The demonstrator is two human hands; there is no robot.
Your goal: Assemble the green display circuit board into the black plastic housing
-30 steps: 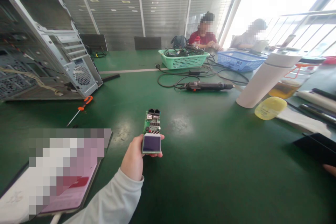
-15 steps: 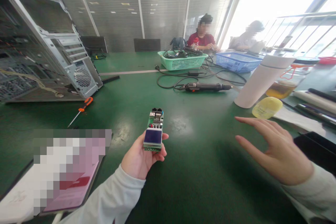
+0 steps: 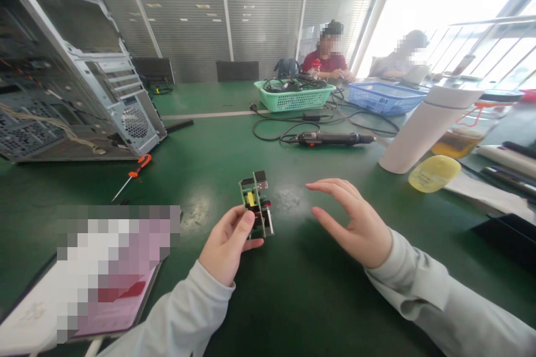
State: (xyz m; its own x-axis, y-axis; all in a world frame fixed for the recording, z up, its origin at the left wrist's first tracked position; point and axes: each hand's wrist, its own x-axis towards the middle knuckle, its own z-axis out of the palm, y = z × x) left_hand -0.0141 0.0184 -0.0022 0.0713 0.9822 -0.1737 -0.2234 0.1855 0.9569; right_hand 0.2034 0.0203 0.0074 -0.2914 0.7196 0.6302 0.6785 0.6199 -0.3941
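My left hand (image 3: 226,245) pinches a small green circuit board (image 3: 257,204) between thumb and fingers and holds it on edge above the green table (image 3: 318,290). The board carries dark sockets at its far end and a yellow part on its side. My right hand (image 3: 355,223) hovers just right of the board with fingers stretched out and slightly curled, holding nothing. A small gap separates it from the board.
An open computer case (image 3: 71,72) lies at the left, an orange-handled screwdriver (image 3: 130,174) before it. A blurred booklet (image 3: 100,273) lies at the near left. An electric screwdriver (image 3: 330,138), a white cylinder (image 3: 422,125), green (image 3: 293,97) and blue (image 3: 383,97) baskets stand farther back. Two people sit behind.
My left hand has turned the board from screen-up onto its edge. My right hand came in from the right and now hovers close beside the board.
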